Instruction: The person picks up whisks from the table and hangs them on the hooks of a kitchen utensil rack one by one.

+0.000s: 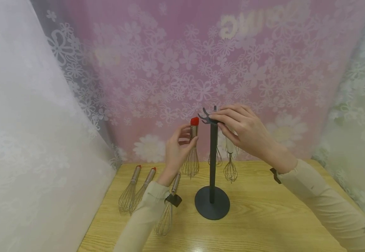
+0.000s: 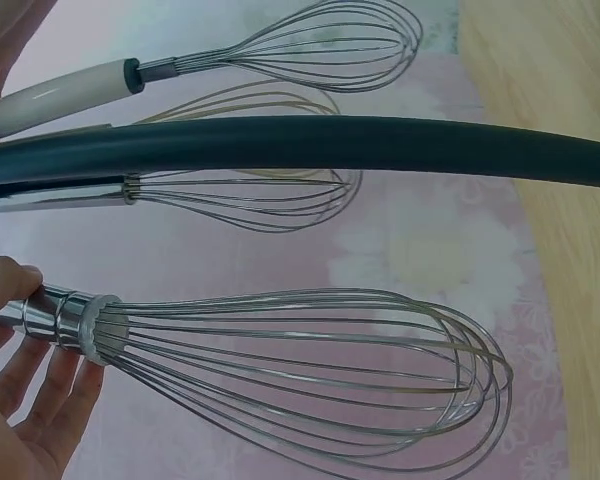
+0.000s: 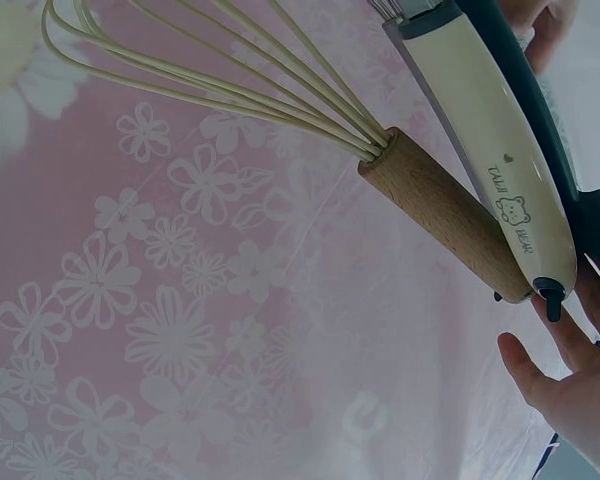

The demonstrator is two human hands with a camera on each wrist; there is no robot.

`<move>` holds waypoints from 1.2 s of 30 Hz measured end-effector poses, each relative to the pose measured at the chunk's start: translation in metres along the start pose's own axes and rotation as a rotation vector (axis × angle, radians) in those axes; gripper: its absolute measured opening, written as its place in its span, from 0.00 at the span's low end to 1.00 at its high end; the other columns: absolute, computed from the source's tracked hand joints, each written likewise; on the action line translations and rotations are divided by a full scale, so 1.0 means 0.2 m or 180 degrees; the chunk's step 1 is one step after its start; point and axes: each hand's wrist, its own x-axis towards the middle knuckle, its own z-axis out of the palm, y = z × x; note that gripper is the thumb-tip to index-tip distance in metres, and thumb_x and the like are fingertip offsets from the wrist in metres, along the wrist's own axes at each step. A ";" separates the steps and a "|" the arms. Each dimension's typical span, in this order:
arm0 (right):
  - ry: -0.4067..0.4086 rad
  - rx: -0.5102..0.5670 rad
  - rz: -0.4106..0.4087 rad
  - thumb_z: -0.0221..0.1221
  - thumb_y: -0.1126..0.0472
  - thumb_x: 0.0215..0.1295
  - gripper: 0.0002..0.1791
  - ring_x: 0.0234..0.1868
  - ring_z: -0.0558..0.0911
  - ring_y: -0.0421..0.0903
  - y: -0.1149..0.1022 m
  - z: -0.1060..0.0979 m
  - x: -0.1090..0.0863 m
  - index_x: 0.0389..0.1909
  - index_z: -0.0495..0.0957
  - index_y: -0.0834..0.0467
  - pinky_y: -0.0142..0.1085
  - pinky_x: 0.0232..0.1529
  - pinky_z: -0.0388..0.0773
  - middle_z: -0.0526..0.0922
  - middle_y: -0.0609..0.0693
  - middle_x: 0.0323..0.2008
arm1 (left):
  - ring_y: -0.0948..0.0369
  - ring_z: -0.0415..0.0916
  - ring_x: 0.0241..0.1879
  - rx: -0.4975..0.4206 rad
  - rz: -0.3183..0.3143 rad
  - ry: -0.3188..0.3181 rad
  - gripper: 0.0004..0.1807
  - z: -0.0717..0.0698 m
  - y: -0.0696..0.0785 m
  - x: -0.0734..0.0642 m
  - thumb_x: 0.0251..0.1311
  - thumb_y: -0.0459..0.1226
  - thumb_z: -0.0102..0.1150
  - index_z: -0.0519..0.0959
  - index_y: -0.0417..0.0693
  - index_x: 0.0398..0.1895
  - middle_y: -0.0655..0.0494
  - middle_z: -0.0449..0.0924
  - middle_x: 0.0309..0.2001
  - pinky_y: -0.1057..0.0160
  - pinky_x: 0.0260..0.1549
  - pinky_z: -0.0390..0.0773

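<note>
My left hand (image 1: 177, 149) pinches the metal handle of a whisk (image 1: 194, 130) with a red end, upright, its wires hanging down left of a dark hook stand (image 1: 213, 161). In the left wrist view its wire balloon (image 2: 310, 345) shows in full. With thumb and fingers, my right hand (image 1: 242, 126) grips the hooked top of the stand. From the hooks hang a white-handled whisk (image 3: 490, 140), a wooden-handled whisk (image 3: 440, 210) with pale wires and a metal-handled whisk (image 2: 70, 196). Left-facing hooks (image 1: 205, 115) show beside my right fingertips.
Several whisks lie on the wooden table (image 1: 258, 217): two with red ends, a left whisk (image 1: 128, 194) and one next to it (image 1: 146, 183), and another (image 1: 166, 217) partly behind my left wrist. The stand's round base (image 1: 212, 211) rests on the table. Flowered curtains (image 1: 176, 70) enclose the space.
</note>
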 end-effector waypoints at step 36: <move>-0.0023 -0.0021 0.0006 0.66 0.69 0.62 0.23 0.54 0.80 0.60 0.00 0.00 0.00 0.59 0.81 0.61 0.55 0.58 0.74 0.85 0.59 0.52 | 0.53 0.85 0.42 0.0345 0.0508 -0.0041 0.22 -0.05 0.09 0.23 0.61 0.30 0.70 0.80 0.44 0.59 0.45 0.86 0.47 0.61 0.45 0.85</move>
